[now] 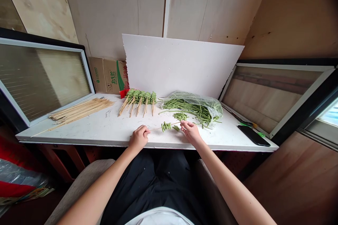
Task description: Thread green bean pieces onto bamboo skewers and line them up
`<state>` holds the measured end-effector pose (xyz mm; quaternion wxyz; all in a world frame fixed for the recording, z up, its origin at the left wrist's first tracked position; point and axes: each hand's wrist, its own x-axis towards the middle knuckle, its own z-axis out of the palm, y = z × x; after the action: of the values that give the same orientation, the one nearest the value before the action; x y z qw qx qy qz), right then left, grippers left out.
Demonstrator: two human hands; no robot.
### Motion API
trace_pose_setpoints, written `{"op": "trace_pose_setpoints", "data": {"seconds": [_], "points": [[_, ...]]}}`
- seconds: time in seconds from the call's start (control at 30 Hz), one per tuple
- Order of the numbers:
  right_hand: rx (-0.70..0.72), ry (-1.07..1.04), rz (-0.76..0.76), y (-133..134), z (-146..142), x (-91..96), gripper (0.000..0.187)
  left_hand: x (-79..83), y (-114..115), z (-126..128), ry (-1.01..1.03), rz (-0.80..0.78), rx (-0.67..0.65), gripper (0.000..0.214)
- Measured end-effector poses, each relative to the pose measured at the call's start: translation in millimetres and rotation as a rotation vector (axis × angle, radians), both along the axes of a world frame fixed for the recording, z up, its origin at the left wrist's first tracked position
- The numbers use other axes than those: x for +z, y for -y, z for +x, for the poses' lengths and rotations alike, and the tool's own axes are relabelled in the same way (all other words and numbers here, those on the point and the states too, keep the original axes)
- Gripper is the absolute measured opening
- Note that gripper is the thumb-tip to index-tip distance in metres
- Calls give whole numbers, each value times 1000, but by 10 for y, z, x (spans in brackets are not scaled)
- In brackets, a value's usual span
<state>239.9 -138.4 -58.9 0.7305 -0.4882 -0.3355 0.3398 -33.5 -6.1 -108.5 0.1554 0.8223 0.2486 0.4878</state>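
Note:
Near the table's front edge, my left hand (139, 136) is closed around one end of a bamboo skewer (156, 128). Several short cut green bean pieces (166, 126) are threaded side by side along it. At the skewer's other end, the fingertips of my right hand (189, 130) are pinched together; whether a bean piece is also between them I cannot make out. Just beyond my right hand lies a small pile of cut bean pieces (180, 116). A few more loose pieces (175, 128) rest beside my right fingers.
Finished bean skewers (141, 98) are stacked at the back. A clear plastic bag (196, 98) of long green beans (185, 106) lies to their right. Bare bamboo skewers (81, 109) spread at left. A black phone (253, 135) and a cardboard box (107, 75) flank the table (105, 134).

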Motion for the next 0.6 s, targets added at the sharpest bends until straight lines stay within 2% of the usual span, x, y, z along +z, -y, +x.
{"op": "trace_pose_setpoints", "data": {"seconds": [0.3, 0.6], "points": [[-37, 42, 27, -7, -71, -50, 46, -9, -11, -7, -1, 11, 0, 23], [-34, 30, 55, -18, -66, -89, 43, -20, -34, -23, -36, 9, -38, 24]]}}
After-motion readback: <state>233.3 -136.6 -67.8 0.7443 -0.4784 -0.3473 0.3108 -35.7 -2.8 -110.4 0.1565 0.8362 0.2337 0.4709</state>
